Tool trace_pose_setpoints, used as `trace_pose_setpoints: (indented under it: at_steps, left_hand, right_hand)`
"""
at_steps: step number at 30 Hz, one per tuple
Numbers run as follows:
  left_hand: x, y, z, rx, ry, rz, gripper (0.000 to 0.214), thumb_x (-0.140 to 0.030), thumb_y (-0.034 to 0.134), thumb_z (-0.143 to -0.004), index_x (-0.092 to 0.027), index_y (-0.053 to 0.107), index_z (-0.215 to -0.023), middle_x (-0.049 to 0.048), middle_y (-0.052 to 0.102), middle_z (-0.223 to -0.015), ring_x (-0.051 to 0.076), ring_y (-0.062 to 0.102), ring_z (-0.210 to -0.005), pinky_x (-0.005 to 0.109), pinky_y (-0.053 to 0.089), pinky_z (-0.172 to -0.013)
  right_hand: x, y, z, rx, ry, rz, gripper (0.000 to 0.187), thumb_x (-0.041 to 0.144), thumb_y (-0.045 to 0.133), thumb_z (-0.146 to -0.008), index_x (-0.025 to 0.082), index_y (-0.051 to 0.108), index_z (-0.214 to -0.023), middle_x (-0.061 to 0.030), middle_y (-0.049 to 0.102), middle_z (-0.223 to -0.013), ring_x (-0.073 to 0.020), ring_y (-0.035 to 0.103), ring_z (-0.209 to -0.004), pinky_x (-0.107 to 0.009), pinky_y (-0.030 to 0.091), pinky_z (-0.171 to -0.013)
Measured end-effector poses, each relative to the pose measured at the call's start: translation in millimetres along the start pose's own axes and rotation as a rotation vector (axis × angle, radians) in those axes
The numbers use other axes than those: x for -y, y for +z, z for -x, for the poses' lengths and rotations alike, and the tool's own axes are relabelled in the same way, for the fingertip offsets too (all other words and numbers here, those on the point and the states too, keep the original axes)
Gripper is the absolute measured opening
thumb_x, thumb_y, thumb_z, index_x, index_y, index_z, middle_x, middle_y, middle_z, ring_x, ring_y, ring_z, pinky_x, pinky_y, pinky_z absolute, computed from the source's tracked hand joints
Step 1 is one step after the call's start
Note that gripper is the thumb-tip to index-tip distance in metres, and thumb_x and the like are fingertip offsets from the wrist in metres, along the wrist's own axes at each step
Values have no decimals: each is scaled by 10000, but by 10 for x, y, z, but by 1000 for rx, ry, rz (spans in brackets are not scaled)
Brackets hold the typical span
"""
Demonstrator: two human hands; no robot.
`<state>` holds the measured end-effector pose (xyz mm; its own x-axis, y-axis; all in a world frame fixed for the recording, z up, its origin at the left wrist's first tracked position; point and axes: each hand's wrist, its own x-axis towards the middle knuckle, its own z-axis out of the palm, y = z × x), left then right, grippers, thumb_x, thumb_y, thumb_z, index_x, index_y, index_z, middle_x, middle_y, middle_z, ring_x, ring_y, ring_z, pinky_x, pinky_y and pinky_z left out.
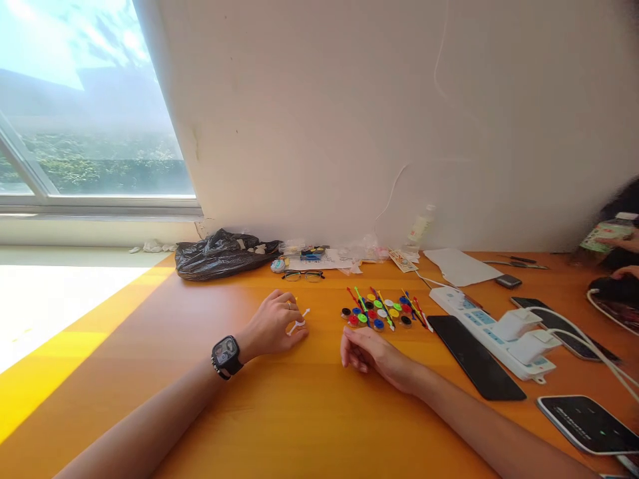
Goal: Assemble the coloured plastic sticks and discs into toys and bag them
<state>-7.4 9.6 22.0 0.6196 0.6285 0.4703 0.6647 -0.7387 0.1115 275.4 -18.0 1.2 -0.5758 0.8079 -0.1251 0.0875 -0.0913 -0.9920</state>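
Left hand (277,322) hung curled over the white arrow (300,323) on the table (309,412); we couldn't tell if it pinched it. Right hand (372,351) was loosely half-curled just beside the discs (372,315), palm hidden from us. Risk, we judged: a knuckle brush could scatter the round, loose discs. Slim, plastic-looking sticks (424,315) could slide on smooth wood.

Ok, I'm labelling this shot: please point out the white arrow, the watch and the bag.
White arrow (300,323), head view: its middle.
Watch (226,349), head view: its screen.
Bag (219,258), head view: its crumpled side.
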Motion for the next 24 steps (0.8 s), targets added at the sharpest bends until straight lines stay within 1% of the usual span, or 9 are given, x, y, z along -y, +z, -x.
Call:
trace_pose_setpoints:
  at_steps: [5,10,15,19,24]
  left_hand:
    - [-45,-82,-14,71,36,3,202,-371,739,-875,-239,703,-727,37,705,-727,235,635,-845,402,395,-815]
    - [-75,-130,-22,107,34,21,193,-355,716,-868,-236,700,-716,31,709,-715,208,632,-767,393,381,-778]
    - [-76,-124,-23,104,28,26,156,-320,713,-847,-235,704,-717,26,719,-730,206,643,-770,391,376,-778]
    - [-60,-93,-13,94,21,39,137,-325,709,-848,-236,712,-743,32,720,-730,212,645,-777,393,391,-793]
    - [-87,-35,2,56,-5,6,165,-334,696,-864,-228,665,-742,39,719,-744,227,635,-802,401,396,-791]
  right_hand:
    - [-2,-1,-7,9,6,-7,695,758,562,-940,129,704,-679,-7,504,-584,-109,410,-537,-255,273,-507]
    - [12,3,10,9,-2,3,697,760,558,-942,130,711,-688,-17,525,-597,-114,436,-556,-254,295,-517]
    - [2,-1,2,12,13,8,693,773,572,-924,138,715,-685,-8,519,-593,-110,424,-546,-249,287,-507]
    - [-17,-12,-4,11,6,21,705,782,554,-928,139,710,-684,-2,520,-575,-107,425,-531,-252,302,-520]
    - [-28,-17,-7,17,3,43,717,791,543,-926,135,704,-687,-3,520,-572,-109,433,-528,-256,303,-521]
